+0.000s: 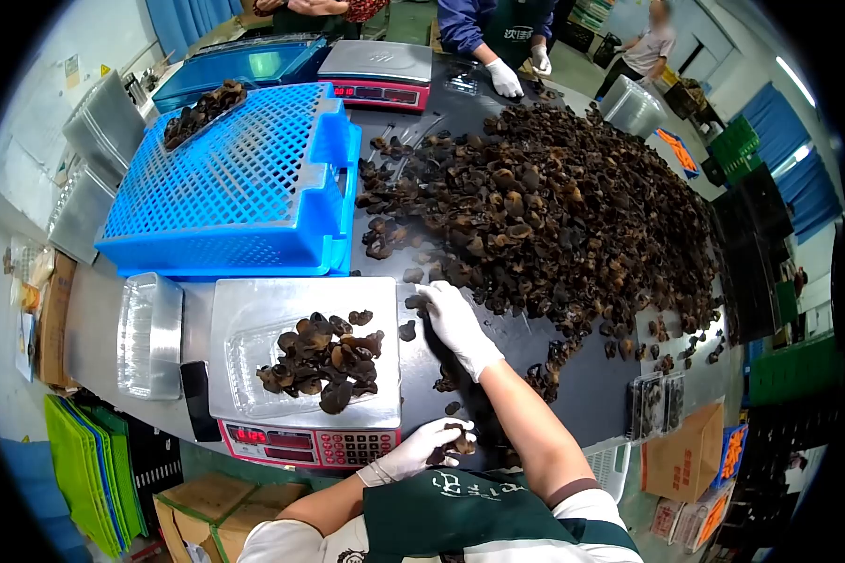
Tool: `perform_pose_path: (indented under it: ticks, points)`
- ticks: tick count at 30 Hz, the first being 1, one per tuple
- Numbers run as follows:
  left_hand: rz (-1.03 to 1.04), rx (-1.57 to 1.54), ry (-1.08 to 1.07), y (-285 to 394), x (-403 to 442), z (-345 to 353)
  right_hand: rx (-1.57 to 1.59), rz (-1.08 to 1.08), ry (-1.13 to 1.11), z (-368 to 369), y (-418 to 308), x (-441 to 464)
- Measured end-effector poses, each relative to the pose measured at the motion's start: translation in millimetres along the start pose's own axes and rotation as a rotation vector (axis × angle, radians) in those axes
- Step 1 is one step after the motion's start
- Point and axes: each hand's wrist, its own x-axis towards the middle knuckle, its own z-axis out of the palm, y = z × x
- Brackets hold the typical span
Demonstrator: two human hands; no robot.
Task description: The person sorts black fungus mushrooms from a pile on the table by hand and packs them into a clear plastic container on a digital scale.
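Observation:
My left hand, in a white glove, is closed around wood ear mushroom just right of the near scale. With fingers drawn together, my gloved right hand reaches over the dark table and pinches a small wood ear piece at its fingertips. On the scale's metal plate lies a clear plastic tray, with a heap of wood ear mushrooms in it and over its right side. The scale's red display appears to read 0.125.
A large mushroom pile covers the table's middle and right. An upturned blue crate stands behind the scale, a tray of mushrooms on top. Stacked clear trays stand left. A co-worker's gloved hand is near the far scale.

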Motion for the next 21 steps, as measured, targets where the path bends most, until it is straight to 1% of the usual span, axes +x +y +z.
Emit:
perform_pose_path:
  ticks: [1, 3, 4, 5, 6, 7, 9, 10, 11, 13, 14, 15, 17, 18, 19, 20, 21]
  points:
    - [-0.022, 0.119, 0.086, 4.5, -2.0, 9.6, 0.015, -0.085, 0.043, 8.2, 1.6, 4.2]
    - [-0.015, 0.17, 0.091, 8.0, -4.5, 15.3, -0.115, -0.075, -0.021, 16.6, -0.3, 7.5]
    - [0.011, 0.228, 0.074, 9.3, -6.0, 14.7, -0.108, -0.069, -0.061, 18.4, 1.2, 6.3]
    - [-0.012, 0.176, 0.083, 11.0, -7.9, 15.1, -0.101, -0.063, -0.103, 17.3, 4.2, 5.1]
    - [-0.007, 0.108, 0.041, 10.1, -8.4, 8.6, -0.067, 0.03, -0.179, 11.6, 1.7, 7.2]
    - [-0.003, 0.038, -0.003, 10.9, -9.7, 4.7, -0.004, -0.023, -0.104, 15.4, 11.3, 7.0]
    - [0.032, -0.058, 0.108, 8.2, -12.3, 9.1, 0.228, 0.136, 0.061, 18.6, 21.9, -6.4]
    - [0.093, -0.166, -0.023, 6.2, -12.6, 5.3, 0.316, 0.217, 0.077, 14.4, 26.7, -14.4]
    - [0.125, -0.215, -0.078, 4.2, -9.6, 1.0, 0.459, 0.354, 0.089, 11.1, 29.4, -26.6]
    - [0.162, -0.327, -0.105, 3.2, -6.5, 1.1, 0.691, 0.656, -0.058, -25.4, 4.3, -45.8]
    - [0.174, -0.386, -0.016, 6.7, -6.9, 10.2, 0.718, 0.622, -0.072, -38.8, -2.5, -67.5]
    - [0.179, -0.472, -0.064, 5.4, -3.7, 8.2, 0.751, 0.585, -0.081, -49.1, -10.9, -90.2]
    - [0.163, -0.547, -0.045, 8.9, -2.1, 12.6, 0.669, 0.562, -0.164, -67.7, -38.0, -113.4]
    - [0.165, -0.567, 0.003, 10.0, -1.6, 16.4, 0.579, 0.469, -0.19, -73.9, -51.3, -122.3]
    - [0.166, -0.564, 0.007, 9.7, 0.0, 18.1, 0.487, 0.377, -0.212, -77.1, -62.0, -127.2]
    - [0.218, -0.476, 0.002, 9.3, 1.7, 19.6, 0.294, 0.108, -0.187, -77.1, -67.7, -127.3]
    - [0.268, -0.387, -0.004, 8.4, 2.3, 20.3, 0.192, 0.06, -0.182, -73.5, -67.6, -132.8]
